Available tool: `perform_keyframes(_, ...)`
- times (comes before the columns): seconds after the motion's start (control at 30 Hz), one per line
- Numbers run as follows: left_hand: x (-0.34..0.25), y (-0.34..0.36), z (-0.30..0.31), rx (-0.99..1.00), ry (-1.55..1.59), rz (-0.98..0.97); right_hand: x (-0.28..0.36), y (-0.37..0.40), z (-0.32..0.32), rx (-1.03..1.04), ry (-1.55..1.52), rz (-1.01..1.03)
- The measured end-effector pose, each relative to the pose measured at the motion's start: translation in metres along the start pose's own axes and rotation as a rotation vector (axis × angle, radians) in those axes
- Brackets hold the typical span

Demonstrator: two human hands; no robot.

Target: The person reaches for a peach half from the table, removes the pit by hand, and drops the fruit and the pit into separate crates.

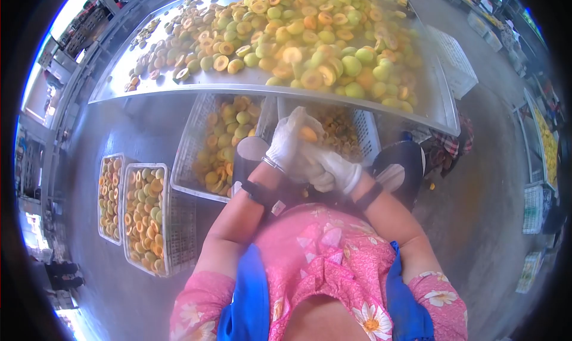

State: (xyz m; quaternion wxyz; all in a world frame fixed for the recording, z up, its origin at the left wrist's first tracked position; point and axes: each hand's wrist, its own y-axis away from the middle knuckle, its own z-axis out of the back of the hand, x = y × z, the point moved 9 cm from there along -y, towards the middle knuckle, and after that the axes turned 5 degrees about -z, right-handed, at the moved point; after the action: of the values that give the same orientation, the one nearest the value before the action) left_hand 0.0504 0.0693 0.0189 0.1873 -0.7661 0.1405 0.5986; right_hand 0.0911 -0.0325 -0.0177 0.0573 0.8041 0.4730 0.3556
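Note:
My left hand [287,139], in a white glove, is closed around an orange apricot piece [308,134] in front of my lap. Just right of and below it is my gloved right hand [335,169], its fingers curled in close to the left; what they hold, if anything, is hidden. Under and behind my hands stand two crates: a white crate [186,139] of halved and whole apricots on the left, and another crate [368,132] with small brown-orange pieces on the right. Above them spreads a metal table [238,83] heaped with yellow-green apricots [351,67], many cut in half.
On the floor to the left stand two crates [167,222] full of apricot halves. A white crate [456,61] sits beyond the table's right edge. Part of another person in a checked sleeve [462,139] shows below that edge. More crates [533,207] stand far right.

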Motion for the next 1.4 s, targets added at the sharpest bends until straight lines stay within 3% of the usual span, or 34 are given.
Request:
perform_keyframes(0.03,0.0,-0.002,-0.001,-0.014,0.0,-0.005,-0.003,-0.001,0.003,0.005,0.009,-0.011)
perform_keyframes(0.1,0.001,0.0,-0.005,0.021,0.058,-0.014,-0.012,-0.006,-0.007,0.279,-0.225,-0.096)
perform_keyframes(0.13,-0.001,0.007,-0.013,-0.043,0.307,0.12,-0.011,-0.005,-0.01,0.368,-0.317,-0.086)
perform_keyframes(0.17,0.005,0.005,-0.013,-0.088,0.477,0.124,-0.011,-0.007,-0.004,0.379,-0.338,-0.05)
perform_keyframes(0.27,0.022,0.006,0.008,-0.304,0.685,0.23,-0.005,-0.001,-0.015,0.468,-0.355,-0.02)
perform_keyframes(0.3,0.027,0.004,0.02,-0.316,0.683,0.225,-0.006,-0.001,-0.017,0.475,-0.354,-0.031)
perform_keyframes(0.43,0.028,0.025,0.123,-0.743,0.686,0.075,0.003,0.003,-0.008,0.472,-0.408,0.014)
perform_keyframes(0.47,0.018,0.035,0.152,-0.714,0.614,0.013,0.006,0.001,0.002,0.45,-0.443,0.06)
perform_keyframes(0.57,0.007,0.085,0.262,-0.919,0.063,0.037,0.01,-0.006,0.022,0.341,-0.491,0.122)
perform_keyframes(0.63,-0.04,0.11,0.278,-1.07,-0.303,0.129,0.01,-0.011,0.04,0.1,-0.417,0.155)
perform_keyframes(0.67,-0.038,0.109,0.292,-1.097,-0.144,-0.046,0.008,-0.015,0.044,0.072,-0.42,0.147)
perform_keyframes(0.7,-0.04,0.103,0.296,-1.067,-0.136,-0.037,0.01,-0.018,0.043,0.081,-0.418,0.147)
perform_keyframes(0.77,-0.05,0.071,0.285,-0.899,-0.562,-0.113,0.011,-0.02,0.043,0.059,-0.406,0.144)
perform_keyframes(0.8,-0.058,0.048,0.255,-0.809,-0.601,-0.12,0.011,-0.025,0.044,0.119,-0.407,0.14)
perform_keyframes(0.9,-0.055,-0.031,0.189,-0.488,-0.829,-0.123,0.011,-0.026,0.047,-0.037,-0.36,0.095)
perform_keyframes(0.97,-0.061,-0.075,0.15,-0.402,-1.136,0.121,0.013,-0.025,0.049,-0.019,-0.369,0.096)
perform_keyframes(1.03,-0.045,-0.12,0.131,-0.243,-1.205,0.177,0.017,-0.018,0.053,-0.149,-0.267,0.105)
perform_keyframes(1.1,-0.027,-0.151,0.132,-0.296,-1.244,0.152,0.02,-0.014,0.054,-0.201,-0.265,0.103)
perform_keyframes(1.17,-0.007,-0.165,0.121,-0.144,-1.265,0.303,0.019,-0.012,0.055,-0.196,-0.272,0.084)
perform_keyframes(1.23,-0.008,-0.164,0.115,-0.116,-1.227,0.317,0.019,-0.011,0.055,-0.176,-0.284,0.103)
perform_keyframes(1.4,-0.02,-0.156,0.114,-0.183,-1.231,0.073,0.025,-0.012,0.06,-0.228,-0.096,0.18)
